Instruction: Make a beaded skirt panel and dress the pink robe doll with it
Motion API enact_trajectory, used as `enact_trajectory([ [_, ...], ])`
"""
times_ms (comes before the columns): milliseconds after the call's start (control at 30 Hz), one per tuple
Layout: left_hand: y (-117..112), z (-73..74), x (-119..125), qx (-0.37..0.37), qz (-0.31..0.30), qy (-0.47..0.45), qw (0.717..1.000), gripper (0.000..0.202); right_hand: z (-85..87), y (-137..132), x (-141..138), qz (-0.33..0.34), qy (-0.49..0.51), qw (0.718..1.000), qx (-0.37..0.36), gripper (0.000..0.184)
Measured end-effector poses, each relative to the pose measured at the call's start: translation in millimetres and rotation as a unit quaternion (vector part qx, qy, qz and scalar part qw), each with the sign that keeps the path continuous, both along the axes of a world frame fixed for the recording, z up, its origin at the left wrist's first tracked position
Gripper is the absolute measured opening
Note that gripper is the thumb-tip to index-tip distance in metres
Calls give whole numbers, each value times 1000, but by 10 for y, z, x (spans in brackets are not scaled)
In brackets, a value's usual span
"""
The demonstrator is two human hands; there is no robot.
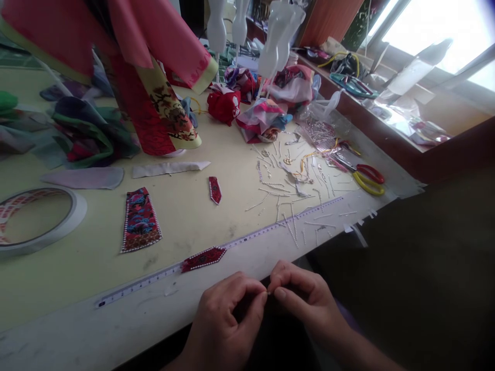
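My left hand (222, 319) and my right hand (305, 301) meet fingertip to fingertip just below the table's front edge. Both pinch something tiny between thumb and forefinger that I cannot make out. Just beyond them a small red pointed fabric strip (203, 258), edged with pearl beads, lies on a clear ruler (247, 238) along the table edge. A larger red patterned fabric piece (139, 220) with a beaded border lies further left. A smaller red pointed piece (214, 189) lies mid-table. Several short pearl bead strands (282, 201) are scattered to the right.
A tape roll (36, 219) sits at the far left. Yellow-and-red scissors (365, 178) lie at the right. A doll-sized red and pink garment (154, 82), heaps of cloth scraps (266, 111) and white mannequin forms (276, 41) stand at the back. A window sill is on the right.
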State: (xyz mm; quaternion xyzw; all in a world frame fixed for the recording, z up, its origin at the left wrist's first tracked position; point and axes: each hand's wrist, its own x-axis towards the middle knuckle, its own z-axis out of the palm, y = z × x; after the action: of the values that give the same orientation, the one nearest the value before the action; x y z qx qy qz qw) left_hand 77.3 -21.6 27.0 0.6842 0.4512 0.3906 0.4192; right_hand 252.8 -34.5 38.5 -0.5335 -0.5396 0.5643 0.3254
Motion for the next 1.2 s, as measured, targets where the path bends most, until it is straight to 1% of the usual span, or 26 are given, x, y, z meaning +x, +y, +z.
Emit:
enact_trajectory([
  [133,-1,-4,8,4,2,0,1000,13,-3,-3,0,-5,-3,1000,13,13],
  [200,-3,-7,13,17,3,-1,1000,13,-16,-5,-4,-6,-3,1000,26,11],
  [300,-11,-19,21,42,4,1,999,12,-33,-8,-13,-10,-8,999,34,12],
  [467,-33,-49,25,75,2,-2,997,13,-40,-8,-19,-4,-8,1000,23,17],
  [600,-45,-53,20,73,2,-4,997,13,-33,-8,-2,-1,-1,1000,10,18],
  [700,-46,-41,15,70,4,-11,997,13,-21,-8,9,-12,9,1000,1,19],
  [767,-43,-36,13,65,7,-13,998,12,-16,-7,6,-20,7,1000,14,17],
  [833,-38,-39,15,65,8,-13,998,12,-15,-7,-7,-18,-4,998,54,13],
  [900,-34,-54,18,89,10,-8,996,12,-17,-9,-24,-10,-17,995,97,9],
  [967,-36,-79,18,140,17,10,990,12,-20,-12,-38,-6,-25,992,123,8],
  [1100,-70,-149,-7,263,44,70,961,14,-26,-19,-42,-8,-25,992,122,7],
  [1200,-100,-189,-33,318,45,95,942,17,-30,-23,-34,-1,-21,994,107,6],
])
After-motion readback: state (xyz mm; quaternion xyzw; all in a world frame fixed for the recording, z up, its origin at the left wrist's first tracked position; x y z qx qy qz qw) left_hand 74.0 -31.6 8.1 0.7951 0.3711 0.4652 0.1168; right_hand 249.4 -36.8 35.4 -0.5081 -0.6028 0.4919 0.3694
